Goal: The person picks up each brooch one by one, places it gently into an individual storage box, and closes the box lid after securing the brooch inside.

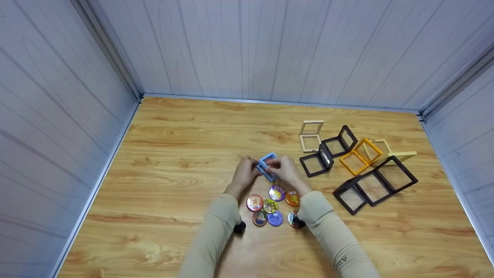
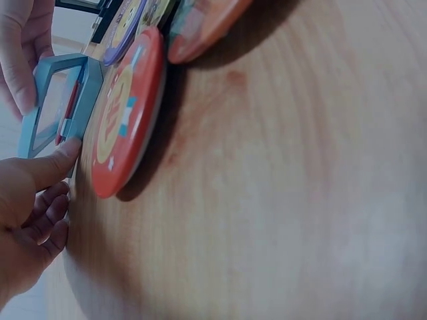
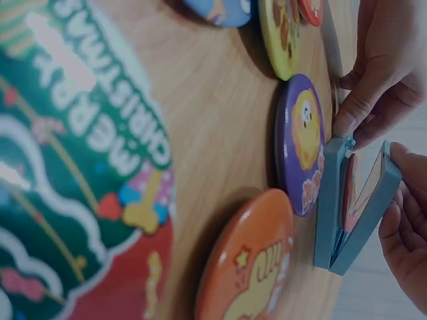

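A light blue hinged display frame with clear film stands partly open between both hands. Inside it lies a red round badge, seen edge-on. My left hand pinches the lower half at its hinge-side corner, thumb on top. With thumb and fingers, my right hand holds the raised half by its edge. Nearer me lie several button badges: a red one, a purple one, an orange one, a yellow-green one, and a Merry Christmas one below my right wrist.
Several open display frames stand to the right: a beige one, black ones, an orange one, a pale yellow one and large black ones. Pale panel walls border the wooden tabletop.
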Demonstrator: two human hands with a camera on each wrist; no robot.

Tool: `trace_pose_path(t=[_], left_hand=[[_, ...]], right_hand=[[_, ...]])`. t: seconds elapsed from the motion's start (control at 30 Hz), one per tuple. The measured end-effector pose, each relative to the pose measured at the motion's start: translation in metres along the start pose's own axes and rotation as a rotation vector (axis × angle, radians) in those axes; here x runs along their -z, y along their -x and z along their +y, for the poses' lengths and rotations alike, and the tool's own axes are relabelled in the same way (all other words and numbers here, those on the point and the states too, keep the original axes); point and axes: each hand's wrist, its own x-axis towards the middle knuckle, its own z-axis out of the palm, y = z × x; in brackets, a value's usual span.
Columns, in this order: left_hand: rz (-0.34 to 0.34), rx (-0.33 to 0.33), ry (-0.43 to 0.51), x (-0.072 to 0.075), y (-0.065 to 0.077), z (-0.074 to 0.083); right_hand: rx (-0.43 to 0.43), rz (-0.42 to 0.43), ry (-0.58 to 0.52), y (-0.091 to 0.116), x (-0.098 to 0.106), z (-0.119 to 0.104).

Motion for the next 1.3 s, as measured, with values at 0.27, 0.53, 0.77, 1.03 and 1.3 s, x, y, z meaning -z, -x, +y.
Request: trace_pose_path(t=[0.27, 0.53, 0.77, 1.03, 1.3], left_hand=[[-0.001, 0.011, -0.001, 0.001, 0.0, 0.0], [-0.003, 0.027, 0.011, 0.002, 0.001, 0.0], [-0.017, 0.034, 0.015, 0.004, 0.002, 0.001], [-0.029, 0.008, -0.048, 0.006, 0.004, 0.003], [0.009, -0.044, -0.215, 0.009, 0.005, 0.013]], right_hand=[[0.105, -0.044, 0.099, 0.0, -0.007, 0.001], [0.136, -0.053, 0.162, 0.0, -0.011, -0.001], [0.146, -0.066, 0.181, 0.001, -0.011, -0.001], [0.103, -0.055, 0.142, 0.006, -0.008, -0.003], [0.053, 0.021, 0.141, 0.014, 0.002, -0.007]])
